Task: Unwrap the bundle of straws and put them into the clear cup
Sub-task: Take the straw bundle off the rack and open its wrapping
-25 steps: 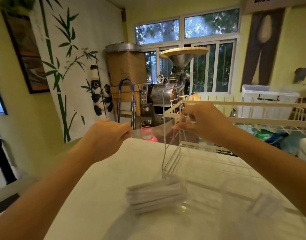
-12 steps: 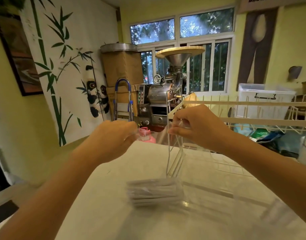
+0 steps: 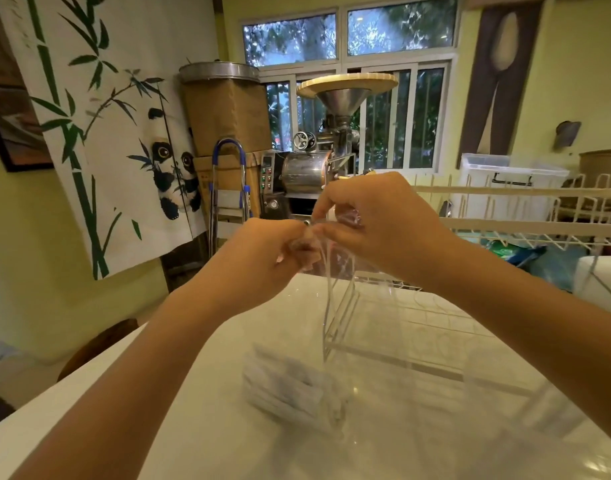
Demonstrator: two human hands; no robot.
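Above the straws [image 3: 286, 389], both hands (apart before) now together, each grip pinching clear wrap [image 3: 326, 258].

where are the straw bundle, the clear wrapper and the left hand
straw bundle [image 3: 283, 389]: head view, middle of the blurred pile
clear wrapper [image 3: 331, 268]: head view, film hanging below the hands
left hand [image 3: 262, 258]: head view, back of hand

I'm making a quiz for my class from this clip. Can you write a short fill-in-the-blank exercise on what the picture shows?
1. Both hands, the left hand and the right hand, pinch a piece of clear ____ wrap above the table.
2. The bundle of straws lies on the white ____.
3. On the banner at the left wall, a ____ sits among bamboo.

Missing words: plastic; table; panda
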